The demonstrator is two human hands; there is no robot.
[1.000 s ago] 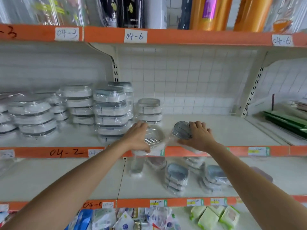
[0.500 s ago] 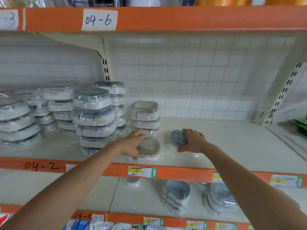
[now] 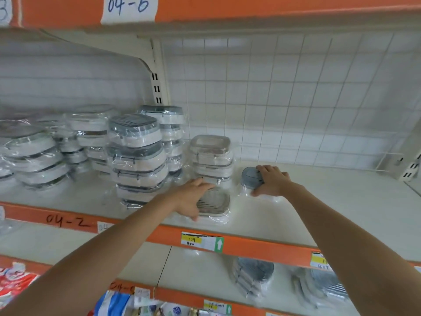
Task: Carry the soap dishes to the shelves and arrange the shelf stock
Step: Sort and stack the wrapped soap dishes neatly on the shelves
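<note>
A beige slatted soap dish (image 3: pixel 214 202) in clear wrap lies flat on the middle shelf (image 3: pixel 319 215) near its front edge. My left hand (image 3: pixel 191 197) grips its left side, thumb at the front. A grey soap dish (image 3: pixel 249 176), also wrapped, sits further back and to the right; my right hand (image 3: pixel 271 180) holds it from the right with fingers over its top. Just behind the beige dish stands a short stack of beige dishes (image 3: pixel 211 156). Taller stacks of grey-and-white wrapped dishes (image 3: pixel 136 153) fill the shelf's left part.
The shelf right of my right hand is bare up to the wire-grid back wall (image 3: pixel 296 99). An orange shelf lip (image 3: pixel 250 246) with price tags runs below. The lower shelf holds more wrapped grey dishes (image 3: pixel 252 277). Another orange shelf (image 3: pixel 250 8) hangs overhead.
Both hands have pushed their dishes deeper onto the middle shelf, from over its front edge to resting on it. The camera has moved closer and lower.
</note>
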